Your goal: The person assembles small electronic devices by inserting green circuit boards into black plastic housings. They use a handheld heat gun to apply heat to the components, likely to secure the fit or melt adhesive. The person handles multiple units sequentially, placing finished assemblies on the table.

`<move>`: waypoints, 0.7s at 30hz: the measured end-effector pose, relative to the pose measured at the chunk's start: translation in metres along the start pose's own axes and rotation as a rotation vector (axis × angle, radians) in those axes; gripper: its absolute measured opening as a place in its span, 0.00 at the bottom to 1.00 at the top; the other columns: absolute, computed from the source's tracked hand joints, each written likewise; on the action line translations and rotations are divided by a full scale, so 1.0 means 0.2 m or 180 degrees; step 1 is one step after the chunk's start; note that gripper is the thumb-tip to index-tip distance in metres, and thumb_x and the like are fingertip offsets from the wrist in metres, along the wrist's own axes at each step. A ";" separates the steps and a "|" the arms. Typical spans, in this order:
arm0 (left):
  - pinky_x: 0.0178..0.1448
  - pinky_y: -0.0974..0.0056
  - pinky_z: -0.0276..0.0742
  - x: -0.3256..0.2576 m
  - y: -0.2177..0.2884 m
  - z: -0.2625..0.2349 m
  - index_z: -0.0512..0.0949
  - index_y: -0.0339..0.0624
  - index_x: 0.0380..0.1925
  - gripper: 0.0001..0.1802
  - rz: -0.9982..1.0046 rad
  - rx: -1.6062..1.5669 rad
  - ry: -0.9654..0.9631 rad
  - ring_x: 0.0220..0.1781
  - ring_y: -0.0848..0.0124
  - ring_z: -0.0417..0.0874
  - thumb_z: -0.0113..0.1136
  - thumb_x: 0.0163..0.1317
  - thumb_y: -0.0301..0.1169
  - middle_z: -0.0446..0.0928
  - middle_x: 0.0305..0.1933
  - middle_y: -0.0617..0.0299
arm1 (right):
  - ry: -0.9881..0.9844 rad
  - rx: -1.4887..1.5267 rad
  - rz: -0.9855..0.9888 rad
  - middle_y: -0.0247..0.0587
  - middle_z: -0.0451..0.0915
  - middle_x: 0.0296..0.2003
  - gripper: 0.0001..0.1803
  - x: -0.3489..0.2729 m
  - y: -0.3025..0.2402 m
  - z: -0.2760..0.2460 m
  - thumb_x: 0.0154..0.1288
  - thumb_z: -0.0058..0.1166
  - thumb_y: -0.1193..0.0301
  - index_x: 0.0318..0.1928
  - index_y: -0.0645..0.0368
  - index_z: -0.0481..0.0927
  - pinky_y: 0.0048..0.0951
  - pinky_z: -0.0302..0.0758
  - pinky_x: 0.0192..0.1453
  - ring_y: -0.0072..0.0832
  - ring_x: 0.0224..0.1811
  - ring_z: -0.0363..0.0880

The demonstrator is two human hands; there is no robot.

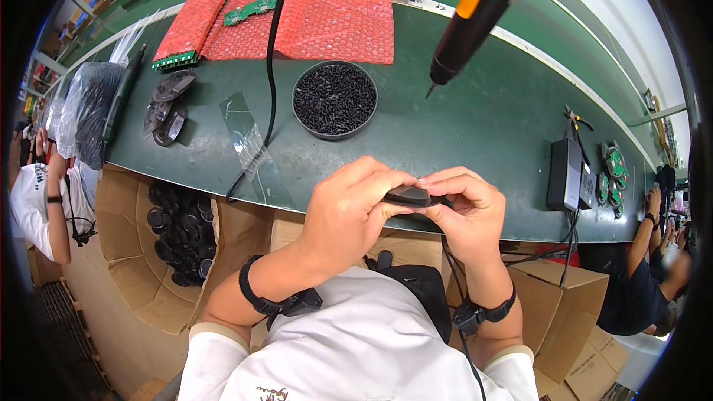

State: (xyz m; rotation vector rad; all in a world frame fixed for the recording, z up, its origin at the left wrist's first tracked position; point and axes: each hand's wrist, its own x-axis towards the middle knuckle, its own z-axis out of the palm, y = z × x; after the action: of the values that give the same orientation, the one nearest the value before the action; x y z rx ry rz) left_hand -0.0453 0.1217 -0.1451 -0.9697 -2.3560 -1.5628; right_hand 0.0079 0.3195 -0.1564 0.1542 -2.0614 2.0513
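Note:
Between my two hands, over the bench's near edge, is a dark, rounded plastic part (408, 195); its exact kind is hidden by my fingers. My left hand (355, 204) pinches its left end with thumb and fingers. On the other end, my right hand (469, 210) has its fingertips closed. Beyond my hands stands a round dish (296, 108) full of small black screws (336, 98). An electric screwdriver (468, 18) with an orange band hangs at the upper right, its bit pointing down, apart from both hands.
Red bubble wrap (338, 22) with green circuit boards (250, 10) lies at the back. Dark curved plastic pieces (168, 108) sit at left. Rightward are a black power box (566, 174), pliers (576, 130) and more boards (613, 174). A carton (126, 252) holds black parts. Co-workers sit both sides.

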 end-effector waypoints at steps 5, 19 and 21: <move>0.43 0.57 0.84 0.00 0.00 0.00 0.87 0.39 0.44 0.16 -0.0019 0.0021 -0.0008 0.39 0.57 0.87 0.73 0.53 0.20 0.84 0.39 0.55 | -0.0006 -0.0076 -0.0117 0.49 0.88 0.46 0.12 0.00 0.02 0.00 0.57 0.71 0.88 0.41 0.66 0.89 0.32 0.86 0.56 0.34 0.50 0.89; 0.54 0.58 0.87 -0.14 -0.05 0.07 0.87 0.46 0.54 0.33 0.0499 0.1245 -0.0451 0.56 0.57 0.84 0.80 0.43 0.39 0.85 0.53 0.62 | -0.0984 -0.2334 -0.1079 0.42 0.85 0.50 0.16 0.01 -0.04 -0.10 0.52 0.66 0.86 0.42 0.61 0.88 0.44 0.83 0.58 0.43 0.53 0.85; 0.55 0.59 0.87 -0.15 -0.05 0.07 0.87 0.46 0.55 0.33 0.0539 0.1302 -0.0433 0.57 0.56 0.84 0.79 0.44 0.41 0.85 0.54 0.62 | -0.0782 -0.2349 -0.0960 0.42 0.85 0.50 0.16 0.02 -0.04 -0.09 0.53 0.68 0.85 0.44 0.61 0.89 0.43 0.83 0.56 0.43 0.51 0.85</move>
State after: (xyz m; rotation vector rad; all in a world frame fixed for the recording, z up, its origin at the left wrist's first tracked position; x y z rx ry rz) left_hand -0.0245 0.1187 -0.1742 -1.1629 -2.4650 -0.9294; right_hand 0.0075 0.3377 -0.1475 0.5586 -2.5959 1.0526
